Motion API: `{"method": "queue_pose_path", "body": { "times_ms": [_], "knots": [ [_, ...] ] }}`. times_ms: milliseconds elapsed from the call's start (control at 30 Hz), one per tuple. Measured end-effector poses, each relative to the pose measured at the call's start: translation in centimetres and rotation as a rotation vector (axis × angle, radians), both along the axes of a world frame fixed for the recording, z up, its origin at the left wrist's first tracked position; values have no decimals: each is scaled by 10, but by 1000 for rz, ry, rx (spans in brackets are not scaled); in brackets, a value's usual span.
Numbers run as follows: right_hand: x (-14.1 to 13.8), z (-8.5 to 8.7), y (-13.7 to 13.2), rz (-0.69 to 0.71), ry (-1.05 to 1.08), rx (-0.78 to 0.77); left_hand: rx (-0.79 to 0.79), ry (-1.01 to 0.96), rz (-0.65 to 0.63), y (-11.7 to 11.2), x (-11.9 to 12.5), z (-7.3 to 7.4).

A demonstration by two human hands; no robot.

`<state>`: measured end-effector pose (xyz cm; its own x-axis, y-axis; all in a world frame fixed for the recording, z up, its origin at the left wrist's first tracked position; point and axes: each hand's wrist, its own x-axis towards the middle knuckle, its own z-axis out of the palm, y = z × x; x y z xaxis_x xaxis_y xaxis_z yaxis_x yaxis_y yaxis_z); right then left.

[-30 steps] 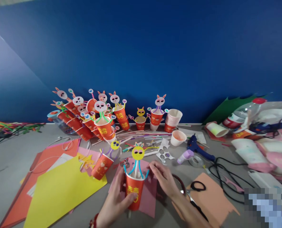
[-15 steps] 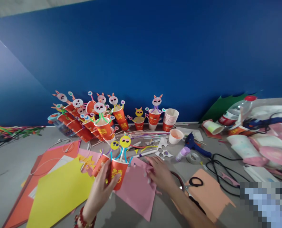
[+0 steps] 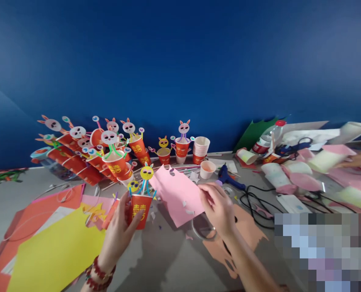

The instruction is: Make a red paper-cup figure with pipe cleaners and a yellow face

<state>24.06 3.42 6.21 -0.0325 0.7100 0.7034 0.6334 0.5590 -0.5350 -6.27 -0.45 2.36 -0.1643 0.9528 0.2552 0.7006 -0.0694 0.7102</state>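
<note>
Your left hand (image 3: 117, 232) gripped a red paper cup (image 3: 141, 203) with a yellow bunny face (image 3: 147, 172). Your right hand (image 3: 217, 207) pinched the pink paper (image 3: 177, 194) at its edge.

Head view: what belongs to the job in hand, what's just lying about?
In hand:
- red cup with yellow-faced figure, in the left hand
- pink sheet, edge in the right hand

Probably just lying about:
- red-capped bottle
- green sheet behind it
- blue glue gun, untouched

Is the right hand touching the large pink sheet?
Touching. The head view shows the right hand pinching the pink sheet at its right edge.
</note>
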Motion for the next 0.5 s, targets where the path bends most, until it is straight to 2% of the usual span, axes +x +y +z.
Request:
{"method": "queue_pose_path", "body": {
  "times_ms": [100,233,333,500],
  "knots": [
    [13,8,-5,-84,-2,68,-27,92,-51,7,3,-4],
    [30,10,-21,-176,33,35,-40,182,-110,14,6,-17],
    [37,-2,-34,-176,113,-81,-43,219,-136,17,8,-24],
    [30,-34,-44,-104,296,-322,26,259,-155,21,8,-27]
  ]
}}
